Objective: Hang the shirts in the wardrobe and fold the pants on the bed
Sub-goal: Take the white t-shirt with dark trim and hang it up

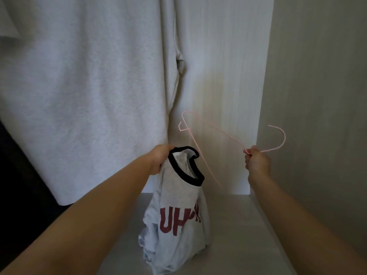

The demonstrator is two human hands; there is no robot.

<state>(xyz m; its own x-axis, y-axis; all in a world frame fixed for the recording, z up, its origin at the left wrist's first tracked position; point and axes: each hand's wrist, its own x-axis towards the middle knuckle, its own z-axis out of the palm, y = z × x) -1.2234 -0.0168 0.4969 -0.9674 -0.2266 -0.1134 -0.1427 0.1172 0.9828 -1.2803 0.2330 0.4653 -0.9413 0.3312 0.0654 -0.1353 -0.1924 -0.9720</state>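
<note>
My left hand grips a light grey T-shirt by its black collar, and the shirt hangs down bunched, showing dark red letters. My right hand pinches a thin pink wire hanger at the base of its hook. The hanger's body points left and down, with one arm reaching towards the collar opening. Both hands are inside the wardrobe, above its pale floor panel.
A large light grey garment hangs on the left and fills much of the wardrobe. The white back panel and the right side wall close off the space. Something dark hangs at the far left.
</note>
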